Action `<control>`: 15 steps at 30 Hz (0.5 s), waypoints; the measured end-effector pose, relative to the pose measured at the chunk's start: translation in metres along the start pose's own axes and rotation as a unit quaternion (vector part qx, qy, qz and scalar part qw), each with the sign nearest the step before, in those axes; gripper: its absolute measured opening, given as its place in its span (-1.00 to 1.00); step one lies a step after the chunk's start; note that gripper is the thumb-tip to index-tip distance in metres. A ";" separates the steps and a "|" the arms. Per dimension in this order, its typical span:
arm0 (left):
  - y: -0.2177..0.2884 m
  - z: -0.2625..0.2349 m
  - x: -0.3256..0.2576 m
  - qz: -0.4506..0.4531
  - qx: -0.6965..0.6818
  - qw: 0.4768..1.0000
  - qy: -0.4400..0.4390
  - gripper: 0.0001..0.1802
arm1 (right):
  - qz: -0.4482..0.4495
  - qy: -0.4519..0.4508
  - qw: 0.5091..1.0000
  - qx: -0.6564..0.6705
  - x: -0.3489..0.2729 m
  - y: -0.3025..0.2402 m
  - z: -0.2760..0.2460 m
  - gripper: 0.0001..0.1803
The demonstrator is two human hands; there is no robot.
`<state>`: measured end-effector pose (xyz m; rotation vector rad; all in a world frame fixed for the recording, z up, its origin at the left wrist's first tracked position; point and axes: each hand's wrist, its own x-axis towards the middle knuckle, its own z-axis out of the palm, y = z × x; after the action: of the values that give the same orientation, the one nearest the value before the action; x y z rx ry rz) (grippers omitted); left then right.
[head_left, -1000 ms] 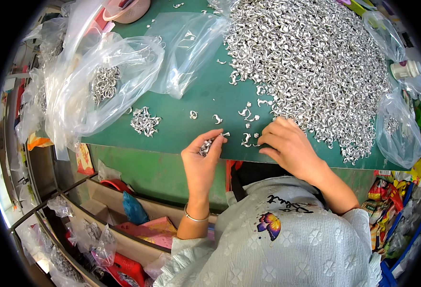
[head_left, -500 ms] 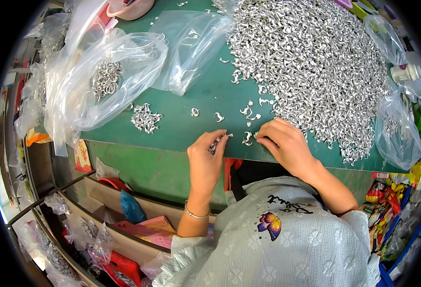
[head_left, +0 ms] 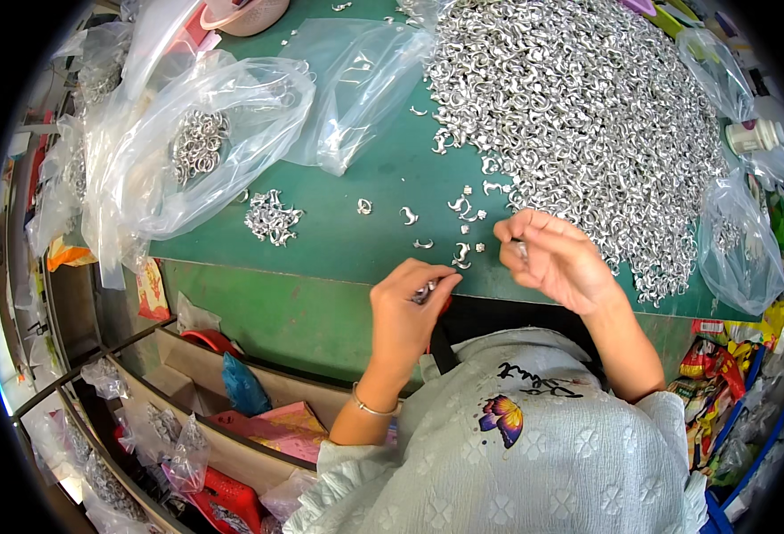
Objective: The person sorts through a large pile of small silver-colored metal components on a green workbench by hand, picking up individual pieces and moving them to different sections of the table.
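Note:
My left hand (head_left: 407, 307) is closed round a few small silver metal pieces (head_left: 424, 291), at the near edge of the green table (head_left: 339, 227). Its thumb and forefinger reach toward a curved silver piece (head_left: 461, 256) and seem to meet its lower end. My right hand (head_left: 559, 258) is raised with the palm turned partly up and the fingers curled; a small silver piece (head_left: 522, 250) shows in them. Between and beyond the hands lie several loose curved pieces, one of them a thin crescent (head_left: 423, 244). Right behind the right hand spreads a big heap of silver pieces (head_left: 579, 116).
A small pile of silver pieces (head_left: 272, 218) lies at the left, near a clear plastic bag (head_left: 241, 147) with ring-shaped parts. Another flat bag (head_left: 356, 98) lies beyond. A white bottle (head_left: 755, 136) and bags line the right side. Below left is an open drawer (head_left: 178, 387).
My left hand has moved right and slightly nearer. My right hand has lifted and turned its palm up. A crescent piece now shows where the left fingertips were.

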<state>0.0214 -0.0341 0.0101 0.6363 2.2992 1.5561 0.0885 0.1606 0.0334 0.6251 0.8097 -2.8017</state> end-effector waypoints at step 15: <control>-0.011 0.014 0.015 0.133 0.060 0.987 -0.063 -0.89 | -0.289 0.196 0.474 -0.808 0.022 -0.005 -0.006 -0.89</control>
<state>0.0134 -0.0187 -0.0049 1.0800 2.3011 1.4437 0.0692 0.1669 0.0213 0.4755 3.2672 -0.7053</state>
